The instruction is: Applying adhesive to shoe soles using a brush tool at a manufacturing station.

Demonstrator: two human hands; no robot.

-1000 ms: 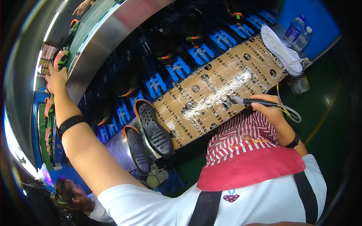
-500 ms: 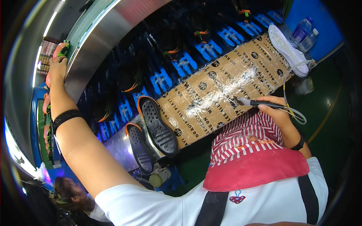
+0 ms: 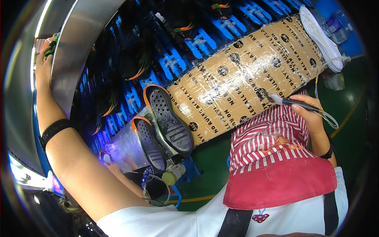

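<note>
My right hand (image 3: 310,111) is closed around the black handle of a glue brush (image 3: 290,101). Its pale bristles hang just over the printed cardboard (image 3: 221,85), and a thin clear tube trails from the handle's back end. At the far left, my left arm stretches up past a metal edge. My left hand (image 3: 43,69) has its fingers on a shoe upper (image 3: 51,45) with green and black patches, partly hidden. Two dark shoe soles (image 3: 169,122) with orange rims lie side by side between my arms, left of the cardboard.
Behind the cardboard runs a row of blue racks (image 3: 171,61) with dark shoe parts. A white sole-shaped tray (image 3: 321,39) and plastic bottles (image 3: 337,25) stand at the far right. Another person's arm (image 3: 124,179) reaches in below my left forearm, near a small jar (image 3: 171,177).
My left hand has moved further up and left with the shoe upper. The brush hand stays over the cardboard's near edge. A co-worker's arm has come in at lower left.
</note>
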